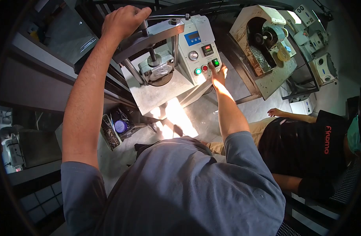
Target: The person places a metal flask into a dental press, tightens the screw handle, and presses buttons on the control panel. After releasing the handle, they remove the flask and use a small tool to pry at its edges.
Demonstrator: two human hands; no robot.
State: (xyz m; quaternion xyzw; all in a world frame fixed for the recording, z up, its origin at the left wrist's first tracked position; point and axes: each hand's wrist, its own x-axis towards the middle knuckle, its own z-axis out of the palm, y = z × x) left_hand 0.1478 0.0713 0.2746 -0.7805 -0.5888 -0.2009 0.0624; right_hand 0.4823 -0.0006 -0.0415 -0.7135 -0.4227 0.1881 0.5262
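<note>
We see that our left hand (123, 21) is curled around the end of the bar (168, 17) on top of the press (149, 39). Our right hand (219, 74) is at the panel (186, 65), just beside the green switch (216, 62); its fingers are bent, but we cannot tell if they press something. The metal block (158, 72) sits below the screw (152, 53), between two posts (133, 72). Near our right side is another person (302, 145).
</note>
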